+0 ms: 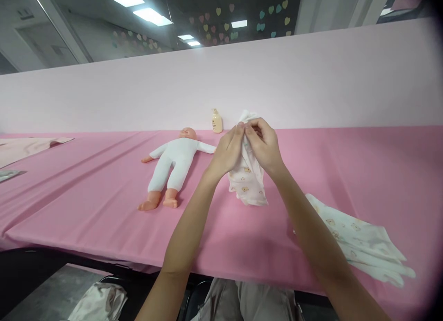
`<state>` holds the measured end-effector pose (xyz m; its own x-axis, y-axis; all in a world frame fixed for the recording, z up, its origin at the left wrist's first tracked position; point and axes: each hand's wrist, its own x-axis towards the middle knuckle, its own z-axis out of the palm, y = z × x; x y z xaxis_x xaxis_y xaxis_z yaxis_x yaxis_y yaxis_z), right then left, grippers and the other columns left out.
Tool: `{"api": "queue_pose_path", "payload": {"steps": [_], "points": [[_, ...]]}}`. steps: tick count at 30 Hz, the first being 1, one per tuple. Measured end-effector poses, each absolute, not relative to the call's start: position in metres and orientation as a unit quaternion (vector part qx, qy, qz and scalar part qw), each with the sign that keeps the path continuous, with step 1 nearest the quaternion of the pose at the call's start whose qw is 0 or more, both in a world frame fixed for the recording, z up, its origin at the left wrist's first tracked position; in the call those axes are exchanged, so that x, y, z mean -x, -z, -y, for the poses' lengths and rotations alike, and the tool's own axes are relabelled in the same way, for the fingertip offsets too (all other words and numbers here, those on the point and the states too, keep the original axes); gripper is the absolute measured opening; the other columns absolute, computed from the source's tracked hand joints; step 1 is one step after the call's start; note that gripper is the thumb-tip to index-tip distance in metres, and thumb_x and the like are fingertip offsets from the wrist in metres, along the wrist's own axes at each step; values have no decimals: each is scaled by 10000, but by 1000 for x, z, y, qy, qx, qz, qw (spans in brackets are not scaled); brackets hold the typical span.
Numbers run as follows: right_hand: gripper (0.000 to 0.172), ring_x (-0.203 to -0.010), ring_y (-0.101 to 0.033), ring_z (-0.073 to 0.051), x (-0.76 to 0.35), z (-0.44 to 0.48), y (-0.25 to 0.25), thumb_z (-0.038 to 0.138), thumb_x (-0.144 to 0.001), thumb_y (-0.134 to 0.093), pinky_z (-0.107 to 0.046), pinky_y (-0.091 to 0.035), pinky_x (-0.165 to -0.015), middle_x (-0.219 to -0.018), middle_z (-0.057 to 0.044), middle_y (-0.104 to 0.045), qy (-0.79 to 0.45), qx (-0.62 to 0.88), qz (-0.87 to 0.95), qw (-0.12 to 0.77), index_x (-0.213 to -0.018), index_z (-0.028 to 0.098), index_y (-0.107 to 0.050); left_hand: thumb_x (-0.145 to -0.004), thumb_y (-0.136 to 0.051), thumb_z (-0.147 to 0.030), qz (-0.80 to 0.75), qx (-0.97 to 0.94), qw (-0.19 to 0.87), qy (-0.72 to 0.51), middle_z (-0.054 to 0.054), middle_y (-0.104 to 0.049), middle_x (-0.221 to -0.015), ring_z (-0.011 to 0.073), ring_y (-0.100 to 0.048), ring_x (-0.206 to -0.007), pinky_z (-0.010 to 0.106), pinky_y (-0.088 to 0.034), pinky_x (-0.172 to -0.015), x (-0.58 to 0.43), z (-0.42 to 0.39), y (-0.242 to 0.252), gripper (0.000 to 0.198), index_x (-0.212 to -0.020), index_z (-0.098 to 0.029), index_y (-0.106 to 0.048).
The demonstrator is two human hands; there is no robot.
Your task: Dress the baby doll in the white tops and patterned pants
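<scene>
Both hands pinch a small white baby garment (246,184) with a little bear print, held above the pink table cover. My left hand (227,149) is closed on its left upper side. My right hand (263,144) grips the other side, fingers curled, and the two sets of fingertips meet near the top. The cloth hangs down between the wrists; its exact cut is hard to make out, and part of it is hidden behind the fingers. Left of my hands, a baby doll (178,157) in a white body suit lies on its back, one arm reaching toward my left wrist.
A cream pump bottle (217,121) stands at the back against the white wall (311,81). Folded printed baby clothes (360,242) lie at the right, beside my forearm. Pale pink cloth (27,148) and a flat packet (10,174) rest at the far left of the pink table cover (86,187).
</scene>
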<state>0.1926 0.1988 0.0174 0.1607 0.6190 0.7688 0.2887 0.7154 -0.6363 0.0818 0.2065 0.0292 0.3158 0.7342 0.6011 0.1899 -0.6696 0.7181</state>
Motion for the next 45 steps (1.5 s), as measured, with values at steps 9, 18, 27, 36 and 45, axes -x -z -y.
{"api": "queue_pose_path", "payload": {"steps": [9, 18, 27, 36, 45], "points": [[237, -777, -534, -147, -199, -195, -22, 385, -797, -638, -283, -480, -700, -857, 3, -527, -176, 320, 681, 635, -985, 274, -545, -887, -330, -602, -334, -751, 315, -474, 22, -515, -650, 199, -591, -777, 354, -488, -735, -67, -206, -36, 496, -712, -174, -511], [116, -695, -480, -131, -244, -206, -24, 143, -789, -472, -276, -417, -624, -734, 13, -451, -115, 375, 635, 666, -771, 235, -539, -885, -454, -378, -366, -734, 198, -536, 24, -605, -748, 179, -578, -832, 307, -465, -773, -26, -246, -33, 265, -729, -192, -560], [88, -717, -467, -176, -241, -201, -19, 245, -816, -491, -341, -416, -703, -692, -11, -451, 84, 480, 654, 578, -730, 223, -488, -905, -401, -412, -356, -728, 193, -553, 28, -596, -860, 193, -560, -930, 324, -438, -846, -40, -235, -35, 287, -931, -210, -603], [135, -721, -483, -165, -252, -202, -20, 106, -701, -488, -326, -406, -695, -737, -4, -485, 76, 487, 686, 535, -780, 215, -496, -796, -544, -202, -379, -774, 56, -504, 72, -531, -1069, 223, -503, -1003, 353, -405, -910, -28, -241, -30, 283, -1077, -243, -547], [276, -820, -600, -185, -273, -195, -24, 169, -786, -535, -349, -470, -754, -895, -21, -644, 58, 540, 643, 540, -1051, 242, -559, -709, -610, -153, -439, -720, 20, -537, 42, -611, -971, 187, -561, -884, 308, -444, -837, 1, -255, -28, 257, -952, -231, -641]]}}
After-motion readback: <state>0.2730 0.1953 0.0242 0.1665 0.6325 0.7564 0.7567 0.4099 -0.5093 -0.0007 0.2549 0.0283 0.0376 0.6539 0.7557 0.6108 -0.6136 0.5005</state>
